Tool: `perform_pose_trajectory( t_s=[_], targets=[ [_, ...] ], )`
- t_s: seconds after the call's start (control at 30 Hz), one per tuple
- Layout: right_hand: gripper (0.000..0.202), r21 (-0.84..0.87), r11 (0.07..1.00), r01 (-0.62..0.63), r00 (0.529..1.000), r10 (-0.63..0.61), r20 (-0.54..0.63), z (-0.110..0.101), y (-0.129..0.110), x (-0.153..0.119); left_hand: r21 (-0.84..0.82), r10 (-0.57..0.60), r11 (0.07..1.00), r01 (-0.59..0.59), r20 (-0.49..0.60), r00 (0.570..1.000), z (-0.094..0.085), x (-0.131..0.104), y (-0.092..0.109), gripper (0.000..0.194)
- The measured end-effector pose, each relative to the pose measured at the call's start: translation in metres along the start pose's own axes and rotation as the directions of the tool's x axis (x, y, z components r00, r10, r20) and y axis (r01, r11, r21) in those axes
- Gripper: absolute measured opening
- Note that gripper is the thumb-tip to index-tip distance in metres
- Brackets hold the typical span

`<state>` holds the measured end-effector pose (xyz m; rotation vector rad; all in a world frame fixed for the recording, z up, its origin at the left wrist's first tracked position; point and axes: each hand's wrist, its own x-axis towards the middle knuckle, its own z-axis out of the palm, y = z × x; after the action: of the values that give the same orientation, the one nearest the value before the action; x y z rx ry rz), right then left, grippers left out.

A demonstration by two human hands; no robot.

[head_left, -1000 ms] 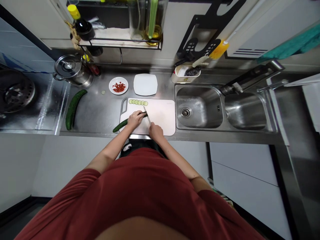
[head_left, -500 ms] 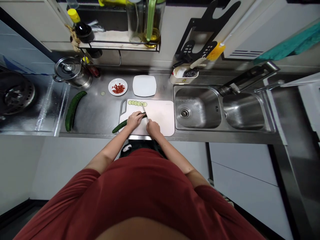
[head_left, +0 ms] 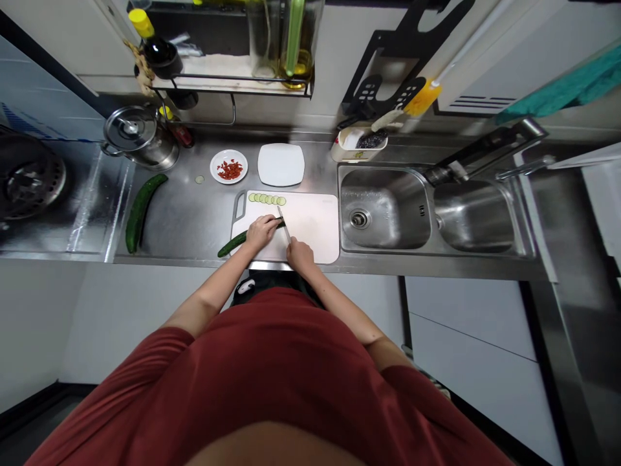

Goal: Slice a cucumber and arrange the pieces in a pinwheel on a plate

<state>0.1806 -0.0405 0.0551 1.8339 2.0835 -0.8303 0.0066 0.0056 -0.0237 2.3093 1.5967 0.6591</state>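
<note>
My left hand (head_left: pixel 262 232) is closed on a dark green cucumber (head_left: pixel 233 244), which lies slantwise over the left part of a white cutting board (head_left: pixel 315 223). My right hand (head_left: pixel 300 254) grips a knife (head_left: pixel 284 224), its blade pointing away from me beside the cucumber's right end. Several pale green cucumber slices (head_left: pixel 266 199) form an overlapping row near the board's far edge. Behind the board are an empty white square plate (head_left: pixel 281 165) and a round white plate (head_left: pixel 214 169) with red pieces (head_left: pixel 229 169) on it.
Another cucumber (head_left: pixel 140 210) lies on the steel counter at the left, with a lone slice (head_left: pixel 199 179) nearby. A lidded pot (head_left: pixel 140 139) stands at the back left. The double sink (head_left: pixel 385 210) is right of the board. Above hangs a shelf (head_left: pixel 218 66) with bottles.
My right hand has shifted slightly to the right and nearer to me with the knife. The left hand keeps its hold on the cucumber, and the slices look unchanged.
</note>
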Motion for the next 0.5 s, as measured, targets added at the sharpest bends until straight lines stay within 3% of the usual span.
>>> perform_pose_trajectory(
  t_s=[0.5],
  targets=[
    [0.027, -0.013, 1.000, 0.013, 0.998, -0.014, -0.058, -0.001, -0.008, 0.026, -0.003, 0.000, 1.000, 0.000, -0.001, 1.000, 0.001, 0.000, -0.001, 0.030]
  ],
)
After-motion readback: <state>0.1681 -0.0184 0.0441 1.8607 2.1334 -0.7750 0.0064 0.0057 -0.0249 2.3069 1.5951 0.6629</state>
